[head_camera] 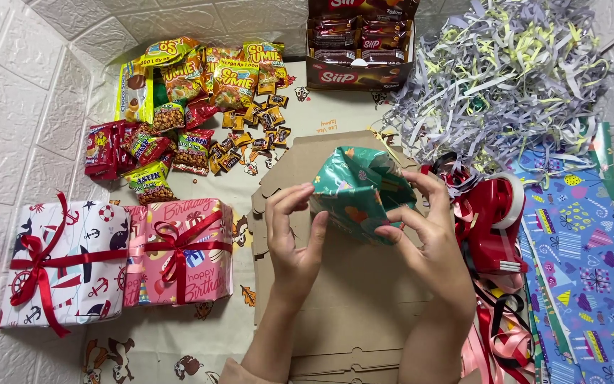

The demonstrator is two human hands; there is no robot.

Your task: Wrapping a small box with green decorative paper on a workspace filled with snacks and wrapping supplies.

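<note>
A small box in green wrapping paper [360,193] sits in the middle, held up over flat cardboard [342,299]. The left hand [294,238] pinches its edge; the right hand [428,235] grips its other side. Red tape holder [495,224] at three o'clock. The loose paper could slip open or tear if fingers pull hard.

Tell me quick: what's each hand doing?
Left hand: fingers pinching the green-wrapped box.
Right hand: gripping the same box from the other side.
</note>
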